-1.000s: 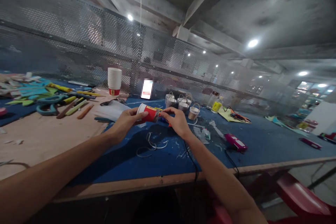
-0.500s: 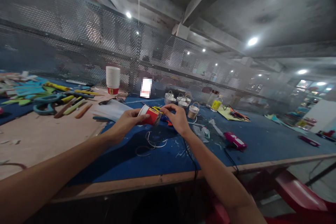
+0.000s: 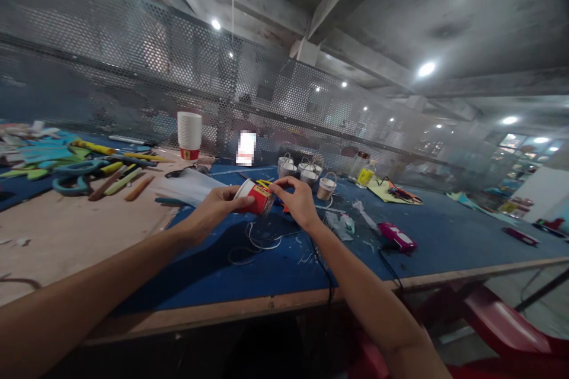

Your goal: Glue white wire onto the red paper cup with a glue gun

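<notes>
Perforated panel [image 3: 186,65]: upright behind the back edge of the surface [image 3: 249,284]

Surface: blue across the middle and right, pale board toward the left end

Left hand [image 3: 217,204]: closed around the rim half of a red-and-white paper cup [image 3: 256,196]

Right hand [image 3: 297,201]: narrow, fingertips at the base end of the same cup; too small to tell whether fully closed or pinching anything

Stack of paper cups [image 3: 189,130]: upright near the back edge, left of center

Blue-handled scissors [image 3: 84,167]: flat, toward the back left corner, among slender colored tools

Magenta device [image 3: 397,237]: on the right half, black cable running to the front edge

Held cup: raised above the middle of the surface, tilted, mouth toward the left end

Small pails [image 3: 309,175]: upright, arched handles, beyond the right hand toward the back edge

Yellow-labeled bottle [image 3: 365,175]: near the back edge, right of the pails

White cord [image 3: 267,249]: loose loops between hands and front edge
</notes>
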Demonstrator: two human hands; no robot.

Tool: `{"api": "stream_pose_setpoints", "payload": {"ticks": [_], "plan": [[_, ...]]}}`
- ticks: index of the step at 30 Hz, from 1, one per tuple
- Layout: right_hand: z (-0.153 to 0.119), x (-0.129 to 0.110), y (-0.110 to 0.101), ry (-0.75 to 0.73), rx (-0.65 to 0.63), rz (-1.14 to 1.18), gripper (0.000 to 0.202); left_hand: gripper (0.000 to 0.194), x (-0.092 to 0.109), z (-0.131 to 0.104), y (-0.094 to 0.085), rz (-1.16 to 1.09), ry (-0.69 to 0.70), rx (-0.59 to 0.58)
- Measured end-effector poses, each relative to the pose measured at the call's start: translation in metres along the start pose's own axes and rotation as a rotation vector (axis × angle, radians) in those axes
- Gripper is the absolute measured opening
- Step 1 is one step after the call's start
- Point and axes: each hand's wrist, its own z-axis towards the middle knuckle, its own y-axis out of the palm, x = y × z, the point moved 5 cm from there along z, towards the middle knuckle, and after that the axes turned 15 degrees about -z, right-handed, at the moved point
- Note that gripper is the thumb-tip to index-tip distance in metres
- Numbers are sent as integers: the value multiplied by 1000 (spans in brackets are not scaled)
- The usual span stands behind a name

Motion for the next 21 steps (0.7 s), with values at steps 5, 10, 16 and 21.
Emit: {"api": "stream_pose_setpoints", "payload": {"ticks": [5,10,16,21], "plan": [[-1,3,-1,21,4,-36,21,26,4,-2,2,-10,-16,20],[-2,5,-4,19,22,-30,22,27,4,-1,3,-12,-30,16],[-4,7,-9,25,32,-15,21,29,4,-2,3,-9,-69,16],[-6,8,-13,35,44,-26,22,27,4,-1,2,-24,-59,-2]]}}
